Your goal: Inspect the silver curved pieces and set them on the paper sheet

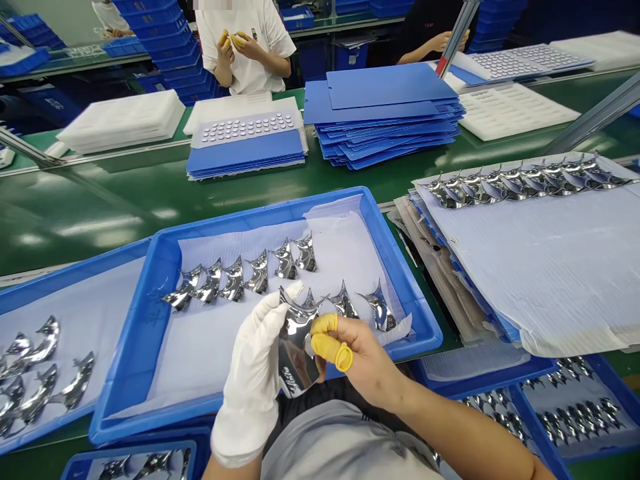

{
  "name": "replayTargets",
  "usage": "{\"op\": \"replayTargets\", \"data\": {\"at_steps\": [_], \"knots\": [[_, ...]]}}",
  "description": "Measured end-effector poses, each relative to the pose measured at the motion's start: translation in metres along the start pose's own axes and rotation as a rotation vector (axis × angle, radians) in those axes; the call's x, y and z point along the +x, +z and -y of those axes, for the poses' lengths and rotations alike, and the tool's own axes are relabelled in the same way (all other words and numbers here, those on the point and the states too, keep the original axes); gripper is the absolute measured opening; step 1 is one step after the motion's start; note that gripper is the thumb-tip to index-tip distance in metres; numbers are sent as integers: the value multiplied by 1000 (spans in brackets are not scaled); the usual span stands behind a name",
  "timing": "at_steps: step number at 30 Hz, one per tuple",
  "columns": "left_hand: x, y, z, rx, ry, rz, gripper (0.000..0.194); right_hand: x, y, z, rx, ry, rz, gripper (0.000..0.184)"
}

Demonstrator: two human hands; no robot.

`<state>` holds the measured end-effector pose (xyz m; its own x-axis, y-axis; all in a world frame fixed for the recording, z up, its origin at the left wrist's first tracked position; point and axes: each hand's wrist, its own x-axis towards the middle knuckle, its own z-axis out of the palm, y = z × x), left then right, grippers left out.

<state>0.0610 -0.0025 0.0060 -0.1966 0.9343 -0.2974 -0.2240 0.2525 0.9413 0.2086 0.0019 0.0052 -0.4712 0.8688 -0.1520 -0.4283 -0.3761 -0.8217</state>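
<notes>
My left hand point(253, 373), in a white glove, grips a curved, mirror-like chrome part point(296, 357) by its left side. The part has pointed upper corners and pale lettering near its lower end. At its right side is my right hand point(350, 353), with yellow finger cots on the thumb and fingers, which are pinched together against the shiny face. Something small and pale shows at those fingertips, too little of it to name. Beneath both hands lies a blue tray point(405, 287) lined with white sheet, where similar chrome parts point(257, 271) lie in two rows.
Another blue tray point(120, 250) with chrome parts adjoins on the left. On the right, a sheet-covered stack point(555, 260) bears a row of them. Blue boards point(385, 90) and a sheet of small discs point(247, 128) stand across the green bench. A co-worker point(245, 47) faces me there.
</notes>
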Motion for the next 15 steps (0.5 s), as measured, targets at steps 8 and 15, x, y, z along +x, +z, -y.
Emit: {"op": "replayTargets", "data": {"at_steps": [8, 15], "knots": [[0, 9, -8, 4, 42, -32, 35, 1, -4, -2, 19, 5, -37, 29], [4, -8, 10, 135, 113, 73, 50, -3, -8, 4, 125, 36, -40, 27]]}}
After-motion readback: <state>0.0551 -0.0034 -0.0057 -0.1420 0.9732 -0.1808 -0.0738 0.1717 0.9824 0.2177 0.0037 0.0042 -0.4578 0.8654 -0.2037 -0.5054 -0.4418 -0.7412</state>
